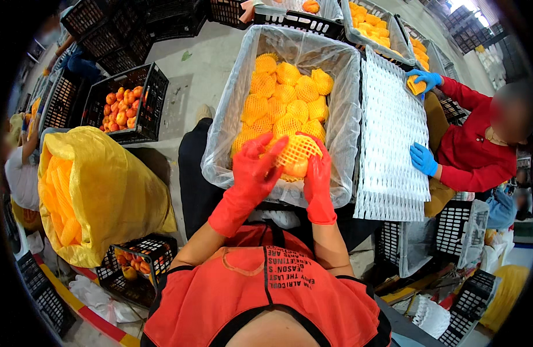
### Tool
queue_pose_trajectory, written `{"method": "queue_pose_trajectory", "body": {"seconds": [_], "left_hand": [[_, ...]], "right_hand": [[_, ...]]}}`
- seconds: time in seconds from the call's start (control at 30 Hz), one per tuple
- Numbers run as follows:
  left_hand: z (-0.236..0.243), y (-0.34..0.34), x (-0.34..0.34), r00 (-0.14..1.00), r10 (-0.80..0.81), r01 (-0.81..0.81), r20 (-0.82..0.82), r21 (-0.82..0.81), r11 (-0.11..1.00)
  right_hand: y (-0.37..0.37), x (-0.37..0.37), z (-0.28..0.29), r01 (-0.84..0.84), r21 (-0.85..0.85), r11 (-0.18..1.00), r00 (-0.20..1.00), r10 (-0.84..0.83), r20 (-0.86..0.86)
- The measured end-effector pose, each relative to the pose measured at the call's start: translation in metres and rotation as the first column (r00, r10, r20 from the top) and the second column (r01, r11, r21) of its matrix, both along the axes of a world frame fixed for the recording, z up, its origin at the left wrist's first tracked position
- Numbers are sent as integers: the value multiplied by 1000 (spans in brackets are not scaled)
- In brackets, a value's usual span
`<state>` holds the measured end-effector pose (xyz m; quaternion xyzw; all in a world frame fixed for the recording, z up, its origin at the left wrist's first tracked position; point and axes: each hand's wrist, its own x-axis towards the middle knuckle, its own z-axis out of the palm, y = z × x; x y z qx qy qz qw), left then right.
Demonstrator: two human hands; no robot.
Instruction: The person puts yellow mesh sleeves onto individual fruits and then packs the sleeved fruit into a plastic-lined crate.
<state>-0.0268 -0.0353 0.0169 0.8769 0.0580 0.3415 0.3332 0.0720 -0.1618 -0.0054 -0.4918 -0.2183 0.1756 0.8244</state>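
Note:
A peach (296, 168), partly covered by a yellow foam net (296, 148), is held between my two red-gloved hands over a lined crate (222, 144). My left hand (254, 172) has its fingers curved against the net's left side. My right hand (316, 176) grips the right side, thumb and fingers on the net and fruit. Just beyond them, several yellow net-wrapped fruits (284, 92) fill the crate, some hidden behind my hands.
At left are crates of bare peaches (120, 107) and a yellow sack (104, 191) of foam nets. White padded sheets (391, 139) lie right, beside a blue-gloved co-worker in red (469, 168) holding a wrapped item. More crates (370, 26) stand behind.

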Motion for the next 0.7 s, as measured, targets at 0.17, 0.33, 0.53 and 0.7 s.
{"method": "queue_pose_trajectory", "body": {"seconds": [0.17, 0.33, 0.53, 0.7], "left_hand": [[0, -2, 3, 994, -71, 83, -84, 151, 985], [-8, 8, 9, 985, -165, 144, -50, -290, 946], [-13, 20, 11, 921, -216, 296, 324, -943, -151], [-38, 28, 7, 913, -253, 195, 320, -887, -418]], "right_hand": [[-6, 2, -10, 101, -165, 981, 989, -81, 121], [-10, 15, 12, 18, -317, 948, 987, 33, 155], [-12, 23, 44, -429, -203, 880, 863, 333, -380], [-2, 10, 41, -356, -232, 905, 911, 281, -303]]}}
